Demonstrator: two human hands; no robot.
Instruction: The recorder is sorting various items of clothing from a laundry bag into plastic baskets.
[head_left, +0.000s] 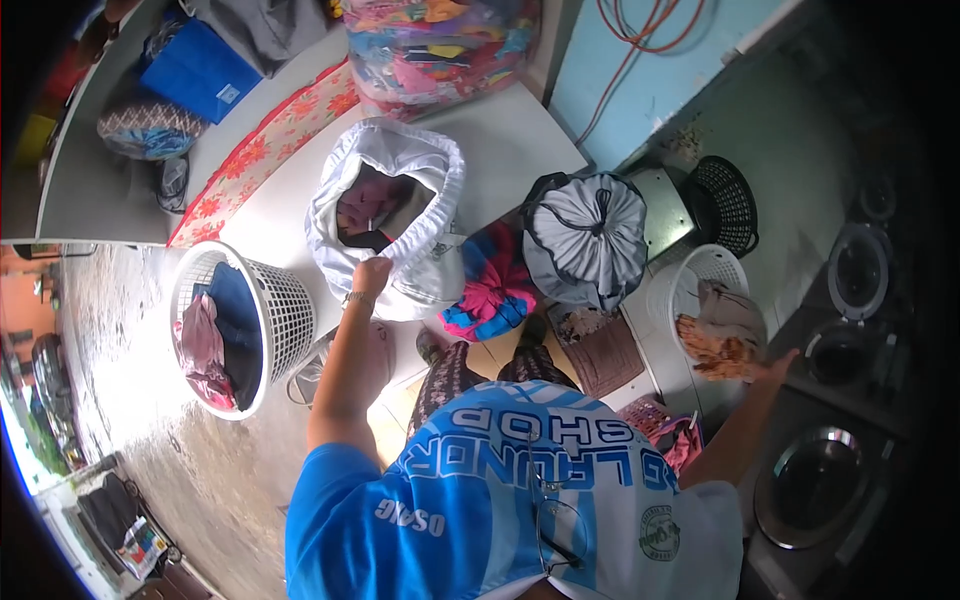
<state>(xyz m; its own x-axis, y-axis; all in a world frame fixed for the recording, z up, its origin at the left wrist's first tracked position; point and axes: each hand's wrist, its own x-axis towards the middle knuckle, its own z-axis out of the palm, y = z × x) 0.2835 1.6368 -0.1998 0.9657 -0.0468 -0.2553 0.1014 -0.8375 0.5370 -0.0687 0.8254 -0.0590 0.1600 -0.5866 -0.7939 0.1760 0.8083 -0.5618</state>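
My left hand (373, 276) pinches the near rim of a white fabric laundry bag (439, 281) on the white table. The bag's elastic mouth is wide, with dark and mauve clothes (369, 196) inside. My right hand (772, 369) is out to the right, against the orange patterned cloth (709, 349) and beige cloth (731, 315) that hang over a white plastic basket (671, 296); its grip is unclear. Between the hands are a pink and blue tied cloth bundle (499, 300) and a grey drawstring bag (589, 232), cinched at the top.
A white laundry basket (289, 322) of clothes is at the left. Behind the white bag rests a large clear bag of colourful cloth (442, 56) on the white table (510, 142). Front-loading washers (814, 480) line the right. A black basket (724, 206) and brown mat (600, 356) are on the floor.
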